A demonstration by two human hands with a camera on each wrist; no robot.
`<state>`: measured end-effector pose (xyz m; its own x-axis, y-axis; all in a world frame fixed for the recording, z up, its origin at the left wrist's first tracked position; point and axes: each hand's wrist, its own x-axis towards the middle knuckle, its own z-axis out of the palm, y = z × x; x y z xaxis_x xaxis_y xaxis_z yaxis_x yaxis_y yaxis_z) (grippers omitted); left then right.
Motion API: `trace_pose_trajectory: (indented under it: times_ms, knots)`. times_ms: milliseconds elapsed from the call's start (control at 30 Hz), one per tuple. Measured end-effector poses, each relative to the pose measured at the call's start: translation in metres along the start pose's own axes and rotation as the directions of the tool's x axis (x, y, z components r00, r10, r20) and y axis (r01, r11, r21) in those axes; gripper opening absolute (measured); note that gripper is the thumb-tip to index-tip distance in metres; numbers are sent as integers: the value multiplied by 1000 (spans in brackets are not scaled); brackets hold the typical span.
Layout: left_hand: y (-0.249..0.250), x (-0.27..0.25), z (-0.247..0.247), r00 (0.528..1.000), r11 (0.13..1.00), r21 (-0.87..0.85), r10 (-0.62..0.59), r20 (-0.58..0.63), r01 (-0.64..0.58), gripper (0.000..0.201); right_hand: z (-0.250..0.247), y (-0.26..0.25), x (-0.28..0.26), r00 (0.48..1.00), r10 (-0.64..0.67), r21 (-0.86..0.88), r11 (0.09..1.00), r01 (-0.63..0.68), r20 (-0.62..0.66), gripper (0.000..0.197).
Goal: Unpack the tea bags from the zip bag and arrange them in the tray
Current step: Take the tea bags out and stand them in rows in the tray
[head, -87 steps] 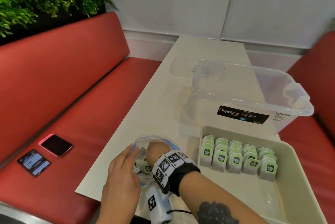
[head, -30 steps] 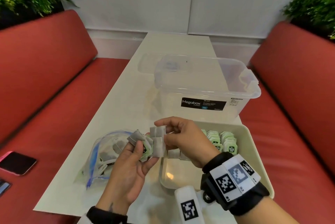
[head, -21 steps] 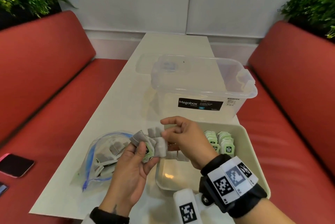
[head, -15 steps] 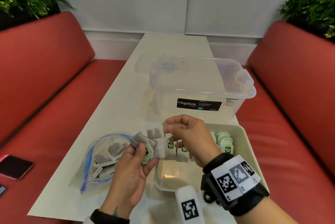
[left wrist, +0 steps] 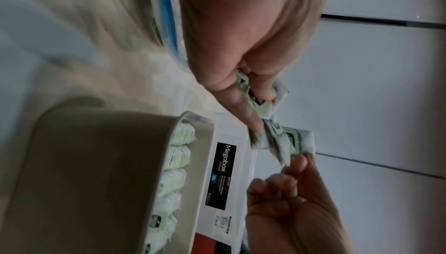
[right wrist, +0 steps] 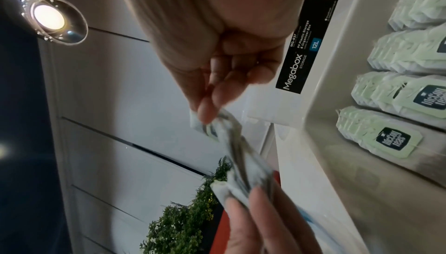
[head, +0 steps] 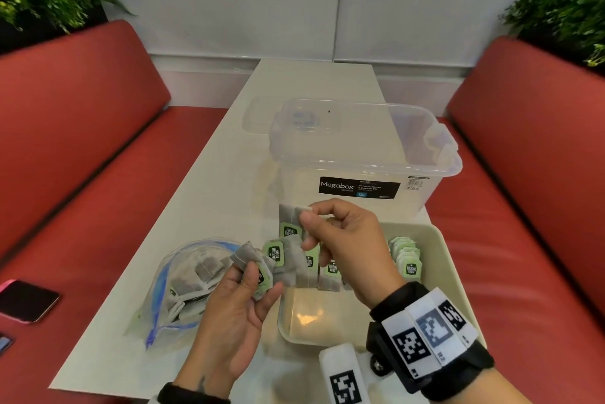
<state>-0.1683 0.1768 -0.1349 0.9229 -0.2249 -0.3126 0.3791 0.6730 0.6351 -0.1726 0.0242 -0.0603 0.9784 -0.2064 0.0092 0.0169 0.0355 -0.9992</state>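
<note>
My left hand grips a bunch of grey tea bags with green tags just left of the beige tray. My right hand pinches a couple of tea bags by their top edge, raised above that bunch. In the left wrist view the left fingers clamp the tea bags. In the right wrist view the right fingertips pinch a tea bag. Rows of tea bags stand in the tray. The open zip bag lies at the left with more tea bags inside.
A clear Megabox storage box stands right behind the tray, with its lid beyond it. Two phones lie on the red bench at the left. Red benches flank the narrow white table.
My right hand came out of the zip bag and both hands rose beside the tray. In the last half second the right hand pinched tea bags and lifted them above the left hand's bunch.
</note>
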Motion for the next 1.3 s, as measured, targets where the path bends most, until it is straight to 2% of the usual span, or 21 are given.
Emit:
trace_pose_trajectory:
  times_ms: [67,167,200,367,433,533,667,867,1033,1100,1167,1233,1300]
  knots:
    - [0,-2,3,998,998,-46,-50,34,51,33,4,1,-1,999,7,21,1000,-8,33,5]
    - [0,-2,5,993,994,-71,-72,95,79,77,8,4,-2,999,37,69,997,-40,38,5]
    - [0,-2,4,993,995,-64,-67,102,74,85,9,4,-3,998,46,86,995,-49,41,5]
    - [3,-3,0,988,997,9,-80,135,79,95,16,7,-5,993,118,162,979,-121,26,9]
    - [5,-3,0,989,998,25,-65,135,63,91,18,10,-4,990,137,178,975,-131,-24,13]
    - [5,-1,-2,993,998,57,-23,116,16,73,18,14,-4,982,167,239,960,-143,-84,17]
    - [7,-4,-4,982,981,185,15,191,-51,91,19,19,-5,977,208,321,929,-182,-50,19]
    - [7,-4,-10,965,970,227,30,262,-92,73,18,20,-4,980,198,282,942,-181,-33,16]
    - [17,-5,-9,950,919,331,118,288,-214,54,15,21,-3,969,247,218,947,-237,-22,12]
    - [18,-4,-9,945,888,384,143,294,-254,42,14,21,-3,977,214,147,967,-210,-16,10]
    - [17,-3,-8,945,878,399,153,290,-264,16,12,21,-5,990,143,71,987,-143,13,20]
    - [14,-1,-8,948,860,432,164,272,-273,26,13,21,-9,996,68,4,998,-68,61,17]
    - [14,-3,-5,957,882,413,125,262,-228,13,14,21,-11,994,32,-53,998,-27,106,19]
